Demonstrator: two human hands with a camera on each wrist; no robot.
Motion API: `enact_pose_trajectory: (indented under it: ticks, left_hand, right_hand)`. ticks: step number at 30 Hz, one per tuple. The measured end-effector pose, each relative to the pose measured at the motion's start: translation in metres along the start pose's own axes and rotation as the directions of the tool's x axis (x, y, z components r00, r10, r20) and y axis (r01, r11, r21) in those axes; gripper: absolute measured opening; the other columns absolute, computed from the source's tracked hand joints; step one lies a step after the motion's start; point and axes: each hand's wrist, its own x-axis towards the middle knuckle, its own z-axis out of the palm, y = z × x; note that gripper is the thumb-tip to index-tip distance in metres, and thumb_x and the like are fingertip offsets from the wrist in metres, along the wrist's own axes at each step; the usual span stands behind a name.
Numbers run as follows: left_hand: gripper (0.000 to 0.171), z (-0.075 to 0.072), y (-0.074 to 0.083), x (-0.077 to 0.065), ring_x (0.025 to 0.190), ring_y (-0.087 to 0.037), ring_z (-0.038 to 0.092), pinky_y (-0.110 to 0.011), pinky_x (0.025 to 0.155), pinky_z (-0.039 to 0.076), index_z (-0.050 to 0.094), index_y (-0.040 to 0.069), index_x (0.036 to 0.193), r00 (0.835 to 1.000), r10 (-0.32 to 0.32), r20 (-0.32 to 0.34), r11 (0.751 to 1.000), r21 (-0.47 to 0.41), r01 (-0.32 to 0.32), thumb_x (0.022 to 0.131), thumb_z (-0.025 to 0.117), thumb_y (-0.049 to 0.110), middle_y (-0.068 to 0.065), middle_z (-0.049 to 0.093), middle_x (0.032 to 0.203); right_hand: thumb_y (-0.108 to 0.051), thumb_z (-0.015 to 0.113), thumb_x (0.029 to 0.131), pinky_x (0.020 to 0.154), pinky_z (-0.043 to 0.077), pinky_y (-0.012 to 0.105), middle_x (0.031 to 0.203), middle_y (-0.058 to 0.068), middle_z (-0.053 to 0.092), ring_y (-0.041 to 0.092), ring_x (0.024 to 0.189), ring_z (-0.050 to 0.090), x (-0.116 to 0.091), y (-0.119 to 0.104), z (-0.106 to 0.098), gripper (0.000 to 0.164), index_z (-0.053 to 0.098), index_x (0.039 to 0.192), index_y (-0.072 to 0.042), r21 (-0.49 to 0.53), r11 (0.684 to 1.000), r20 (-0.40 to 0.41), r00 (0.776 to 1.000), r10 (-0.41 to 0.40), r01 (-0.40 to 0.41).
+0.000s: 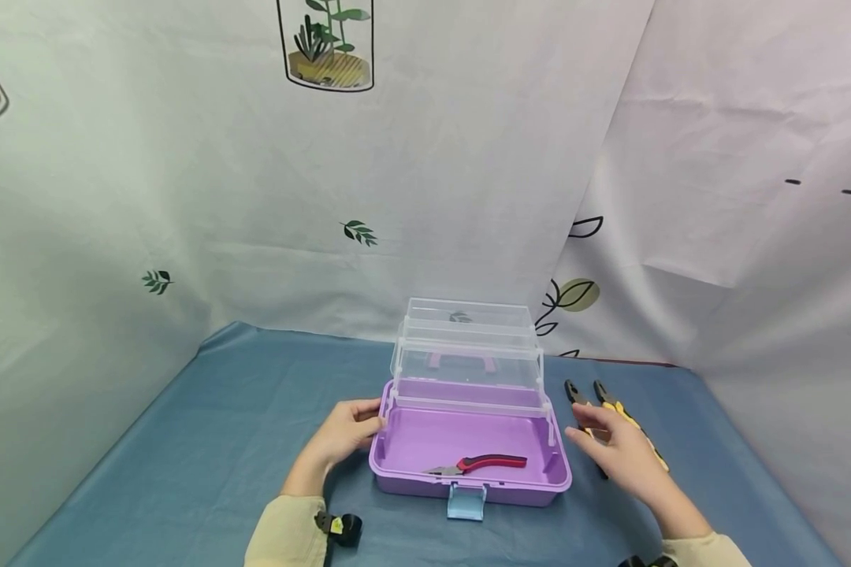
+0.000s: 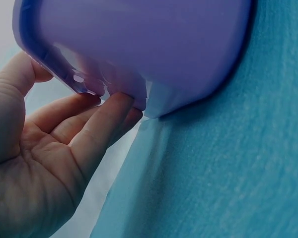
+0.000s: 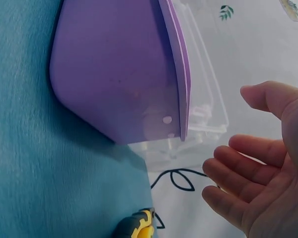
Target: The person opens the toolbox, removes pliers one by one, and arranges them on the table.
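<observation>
A purple toolbox (image 1: 425,435) lies opened on the table, its clear tiered trays (image 1: 468,324) raised at the back. Inside, toward the front, rest pliers with red-and-black handles (image 1: 496,461). My left hand (image 1: 343,435) grips the box's left side, thumb at the rim and fingers against the outer wall; the left wrist view shows this hand (image 2: 54,139) close up. Just off the box's right side, my right hand (image 1: 627,457) hovers with nothing in it, thumb and fingers spread. It partly hides black-and-yellow pliers (image 1: 573,392); a second yellow-handled pair (image 1: 633,421) lies beyond.
A light blue latch (image 1: 466,504) hangs down at the box's front. Blue cloth (image 1: 206,449) covers the table. Printed fabric (image 1: 454,173) hangs behind it and along both sides.
</observation>
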Motion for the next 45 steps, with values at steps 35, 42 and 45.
enact_pose_trajectory:
  ticks: [35, 42, 45]
  left_hand:
    - [0.055, -0.001, 0.0, 0.0, 0.108, -0.036, 0.061, -0.038, 0.083, 0.058, 0.042, -0.014, 0.134, 1.0, 0.008, 0.016, 1.0, -0.003, -0.008, 0.087, 0.059, 0.008, -0.033, 0.052, 0.129]
    - [0.055, -0.001, 0.0, 0.0, 0.105, -0.033, 0.063, -0.038, 0.082, 0.058, 0.043, -0.014, 0.134, 1.0, 0.005, 0.01, 1.0, 0.001, -0.005, 0.087, 0.06, 0.01, -0.033, 0.054, 0.126]
    - [0.054, -0.001, 0.0, 0.0, 0.105, -0.034, 0.063, -0.038, 0.082, 0.058, 0.043, -0.014, 0.134, 1.0, 0.007, 0.014, 1.0, 0.0, -0.007, 0.087, 0.06, 0.009, -0.034, 0.053, 0.126]
  right_hand:
    - [-0.025, 0.074, 0.081, 0.081, 0.058, 0.035, 0.113, 0.014, 0.066, 0.028, 0.099, 0.064, 0.0, -0.025, 0.021, 0.044, 0.063, 0.118, -0.002, 0.128, 0.979, 0.079, 0.982, -0.169, 0.158]
    - [-0.026, 0.074, 0.081, 0.081, 0.058, 0.038, 0.113, 0.013, 0.066, 0.031, 0.099, 0.065, 0.002, -0.025, 0.024, 0.046, 0.062, 0.119, -0.004, 0.126, 0.978, 0.107, 0.977, -0.182, 0.169]
    - [-0.027, 0.074, 0.081, 0.082, 0.058, 0.039, 0.115, 0.014, 0.066, 0.031, 0.1, 0.065, 0.003, -0.026, 0.026, 0.047, 0.062, 0.12, -0.004, 0.134, 0.976, 0.133, 0.973, -0.187, 0.17]
